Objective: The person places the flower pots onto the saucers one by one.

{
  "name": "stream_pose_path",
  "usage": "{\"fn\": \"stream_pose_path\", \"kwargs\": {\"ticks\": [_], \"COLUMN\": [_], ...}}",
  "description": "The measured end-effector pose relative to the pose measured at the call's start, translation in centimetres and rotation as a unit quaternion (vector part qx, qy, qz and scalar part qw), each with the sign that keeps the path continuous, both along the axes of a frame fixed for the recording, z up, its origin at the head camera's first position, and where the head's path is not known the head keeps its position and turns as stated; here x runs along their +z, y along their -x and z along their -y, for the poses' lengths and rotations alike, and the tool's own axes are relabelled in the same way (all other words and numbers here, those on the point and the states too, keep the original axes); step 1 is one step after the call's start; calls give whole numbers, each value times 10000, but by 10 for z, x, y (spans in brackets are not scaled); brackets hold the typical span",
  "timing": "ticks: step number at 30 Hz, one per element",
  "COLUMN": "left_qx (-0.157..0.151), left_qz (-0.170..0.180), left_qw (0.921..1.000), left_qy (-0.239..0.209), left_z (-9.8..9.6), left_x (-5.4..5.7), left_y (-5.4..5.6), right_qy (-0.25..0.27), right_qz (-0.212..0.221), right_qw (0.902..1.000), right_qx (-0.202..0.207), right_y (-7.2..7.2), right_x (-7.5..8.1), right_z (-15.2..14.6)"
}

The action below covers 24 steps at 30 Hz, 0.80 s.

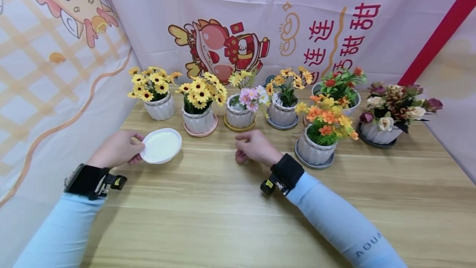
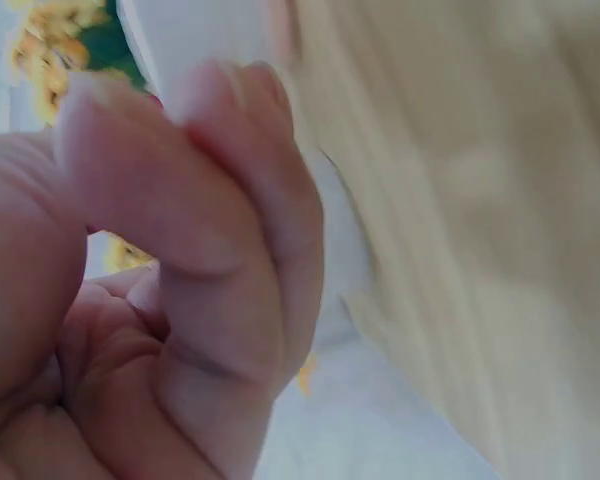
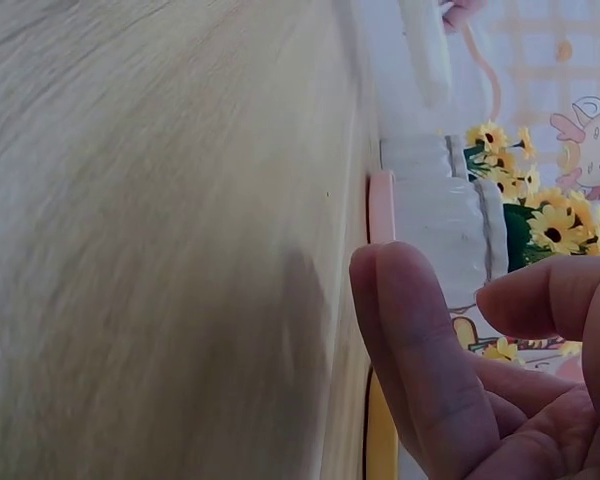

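My left hand point(image 1: 120, 149) pinches the near-left rim of a shallow white saucer point(image 1: 162, 146), tilted a little above the table. In the left wrist view the bent fingers point(image 2: 220, 220) fill much of the picture and the saucer is hardly seen. Behind the saucer, a white pot point(image 1: 160, 108) of yellow flowers stands straight on the wood. My right hand point(image 1: 256, 148) hovers low over the table's middle with loosely bent fingers and nothing in them. Closest to it are a pot of pink and white flowers point(image 1: 239, 116) on a yellow saucer point(image 1: 239, 129) and a pot of orange flowers point(image 1: 315, 148).
Along the back of the wooden table point(image 1: 208, 218) stand more potted flowers, among them yellow ones on a pink saucer point(image 1: 201, 133) and dark roses point(image 1: 386, 129) at the right. A printed cloth point(image 1: 148, 20) hangs close behind them, with another at the left.
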<state>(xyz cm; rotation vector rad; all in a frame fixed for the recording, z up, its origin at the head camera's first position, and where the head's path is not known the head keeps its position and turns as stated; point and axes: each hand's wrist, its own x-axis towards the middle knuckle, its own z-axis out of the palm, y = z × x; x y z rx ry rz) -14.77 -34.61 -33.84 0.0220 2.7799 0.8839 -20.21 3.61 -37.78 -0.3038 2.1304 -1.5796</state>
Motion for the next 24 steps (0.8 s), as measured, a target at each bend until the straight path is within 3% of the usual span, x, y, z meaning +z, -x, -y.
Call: {"fn": "stream_pose_path", "kwargs": {"ticks": [9, 14, 24], "left_qx": [-452, -653, -794], "left_qz": [5, -95, 51], "left_qw": [9983, 9967, 9955], "left_qy": [-361, -474, -520], "left_z": [-48, -66, -103], "left_x": [19, 19, 13], "left_y": [3, 10, 22], "right_qy": [-129, -197, -218], "right_qz": [-194, -324, -300], "right_qw": [9997, 9993, 9993], "right_qx": [-7, 36, -54], "right_y": [0, -1, -2], "right_x": [5, 7, 13], "right_z": [-9, -14, -25]}}
